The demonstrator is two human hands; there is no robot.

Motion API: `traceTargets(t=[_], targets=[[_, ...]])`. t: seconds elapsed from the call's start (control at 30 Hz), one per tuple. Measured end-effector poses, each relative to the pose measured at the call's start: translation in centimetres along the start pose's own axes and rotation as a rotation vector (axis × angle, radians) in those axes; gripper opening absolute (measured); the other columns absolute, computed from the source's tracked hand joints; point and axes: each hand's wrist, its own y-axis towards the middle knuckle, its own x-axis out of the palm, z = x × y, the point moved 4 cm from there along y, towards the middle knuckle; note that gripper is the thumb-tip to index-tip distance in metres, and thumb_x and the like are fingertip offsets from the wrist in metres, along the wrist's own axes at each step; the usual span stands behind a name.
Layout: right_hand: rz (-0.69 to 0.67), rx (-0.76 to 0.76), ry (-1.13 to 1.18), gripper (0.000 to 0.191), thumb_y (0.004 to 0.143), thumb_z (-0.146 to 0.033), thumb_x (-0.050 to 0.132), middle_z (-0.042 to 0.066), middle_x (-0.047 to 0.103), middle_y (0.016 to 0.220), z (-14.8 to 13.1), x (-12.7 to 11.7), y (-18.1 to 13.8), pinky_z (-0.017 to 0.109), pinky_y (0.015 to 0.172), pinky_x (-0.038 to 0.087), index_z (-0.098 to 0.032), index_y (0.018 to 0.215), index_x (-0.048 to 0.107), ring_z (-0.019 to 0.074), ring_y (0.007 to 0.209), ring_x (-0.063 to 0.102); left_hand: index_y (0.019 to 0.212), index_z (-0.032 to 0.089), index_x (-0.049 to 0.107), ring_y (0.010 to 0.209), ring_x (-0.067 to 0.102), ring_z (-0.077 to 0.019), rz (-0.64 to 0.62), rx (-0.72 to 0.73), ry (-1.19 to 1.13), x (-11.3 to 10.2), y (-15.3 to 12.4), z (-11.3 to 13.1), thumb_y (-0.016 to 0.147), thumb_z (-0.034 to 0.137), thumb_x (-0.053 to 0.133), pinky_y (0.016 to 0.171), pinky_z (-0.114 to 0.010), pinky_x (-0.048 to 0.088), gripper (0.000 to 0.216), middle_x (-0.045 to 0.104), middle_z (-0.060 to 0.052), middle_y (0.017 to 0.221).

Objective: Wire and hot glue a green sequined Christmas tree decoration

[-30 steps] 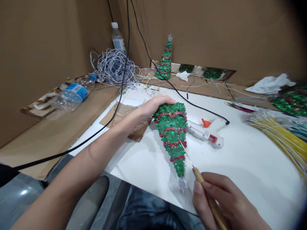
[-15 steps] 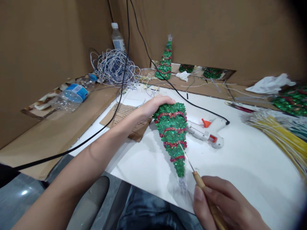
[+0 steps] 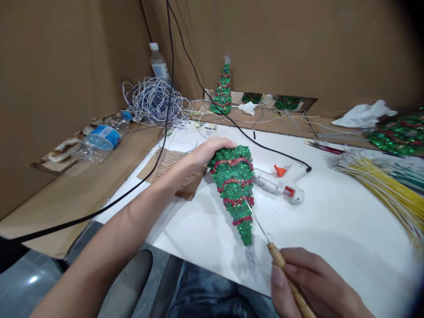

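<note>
A small decorative Christmas tree [image 3: 236,190], green and glittery with red bands of garland, lies on the white board with its tip toward me. My left hand [image 3: 215,148] grips it at the wide base; its fingertips are hidden behind the tree. In my right hand [image 3: 311,276] is an awl [image 3: 276,255] with a wooden handle and a thin metal shaft. The awl's point meets the tree at a red band about midway to the tip. Clear plastic strands [image 3: 251,256] stick out from the tree's narrow end.
Right behind the tree lies a white glue gun [image 3: 281,183], its black cord [image 3: 258,139] running across the board. Brown cardboard [image 3: 172,170] sits at left. Around the edges are tangled wires [image 3: 154,101], bottles [image 3: 104,137], another tree [image 3: 222,90] and yellow wire bundles [image 3: 380,181].
The whole view has shifted slightly. Both hands keep their holds, and the awl's point stays at the same red band, with its handle a little farther from the tree's tip.
</note>
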Motion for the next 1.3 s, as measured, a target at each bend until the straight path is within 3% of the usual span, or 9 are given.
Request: traceTargets(t=[0.1,0.37,0.6,0.8,0.9,1.03,1.3], targets=[[0.173,0.063,0.065,0.033,0.071,-0.007,0.067,0.006,0.070,0.080,-0.4,-0.1,0.4,0.019,0.050,0.058,-0.021,0.099,0.057,0.0164,0.065,0.070,0.053,0.016,0.054,0.056,0.047,-0.0112,0.012,-0.009,-0.012,0.0,0.0,0.0,0.068,0.038,0.059,0.059,-0.026,0.042,0.026,0.053,0.002,0.056],[0.253,0.079,0.144,0.031,0.072,-0.005,0.064,0.004,0.068,0.082,-0.1,-0.5,1.2,0.019,0.054,0.058,-0.023,0.097,0.056,0.0166,0.069,0.071,0.051,0.016,0.050,0.053,0.039,-0.0092,-0.080,0.071,0.254,0.1,-0.2,1.8,0.076,0.038,0.057,0.054,-0.025,0.033,0.034,0.041,0.004,0.051],[0.375,0.186,0.158,0.033,0.072,-0.004,0.065,0.008,0.068,0.084,-0.8,-0.1,1.2,0.024,0.060,0.059,-0.020,0.100,0.056,0.0184,0.075,0.070,0.081,0.016,0.063,0.063,0.050,-0.0108,0.129,0.252,0.509,-0.3,-0.8,3.1,0.075,0.036,0.066,0.055,-0.023,0.038,0.021,0.056,0.001,0.068],[0.519,0.373,0.217,0.019,0.077,-0.010,0.066,0.003,0.068,0.084,-0.5,0.2,0.9,0.018,0.065,0.059,-0.020,0.092,0.060,0.0145,0.079,0.069,0.085,0.019,0.066,0.079,0.055,-0.0149,0.170,0.458,0.567,0.4,-1.8,5.0,0.074,0.023,0.064,0.070,-0.028,0.046,0.012,0.062,-0.004,0.090],[0.532,0.449,0.232,0.011,0.079,-0.016,0.064,0.002,0.068,0.079,-0.2,0.1,1.0,0.017,0.063,0.058,-0.020,0.089,0.062,0.0134,0.073,0.069,0.080,0.020,0.070,0.082,0.057,-0.0170,0.039,0.578,0.497,1.2,-2.7,6.4,0.071,0.018,0.064,0.076,-0.032,0.046,0.011,0.061,-0.004,0.085],[0.540,0.488,0.248,0.009,0.079,-0.018,0.065,0.002,0.070,0.076,0.0,-0.1,1.2,0.019,0.059,0.058,-0.019,0.088,0.063,0.0138,0.066,0.069,0.076,0.021,0.072,0.074,0.058,-0.0167,-0.197,0.593,0.423,2.6,-3.7,7.4,0.068,0.016,0.065,0.069,-0.032,0.047,0.012,0.063,-0.004,0.079],[0.513,0.485,0.233,0.008,0.080,-0.019,0.064,0.001,0.069,0.077,0.1,0.0,1.3,0.018,0.059,0.057,-0.021,0.088,0.063,0.0124,0.064,0.068,0.069,0.020,0.071,0.070,0.059,-0.0153,-0.251,0.547,0.403,3.4,-4.0,7.3,0.061,0.006,0.065,0.065,-0.030,0.048,0.018,0.063,-0.003,0.078]])
